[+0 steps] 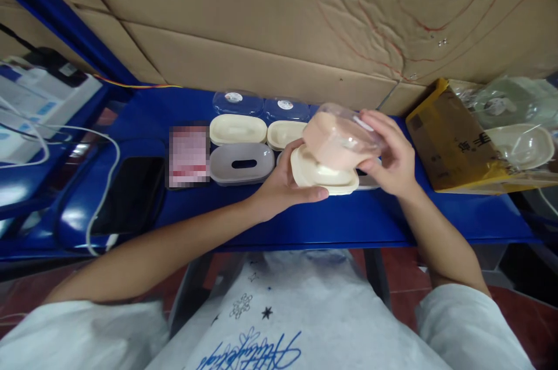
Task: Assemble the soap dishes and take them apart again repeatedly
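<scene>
My left hand (285,184) is closed around the side of a cream oval dish (320,182), thumb along its front rim. Just above that dish, my right hand (392,152) grips a clear, peach-looking plastic cover (335,137), tilted over the dish. Whether the two pieces touch, I cannot tell. On the table behind and left of my hands sit a cream tray (238,130) and a second cream tray (285,135). In front of them lies a grey oval piece with a slot (242,163). More grey pieces are partly hidden behind my hands.
Clear covers (238,103) with round stickers line the back of the blue table (270,227). A blurred pink card (189,155) and a dark phone (127,194) with a white cable are at left. An open cardboard box (457,149) holding wrapped pieces stands at right.
</scene>
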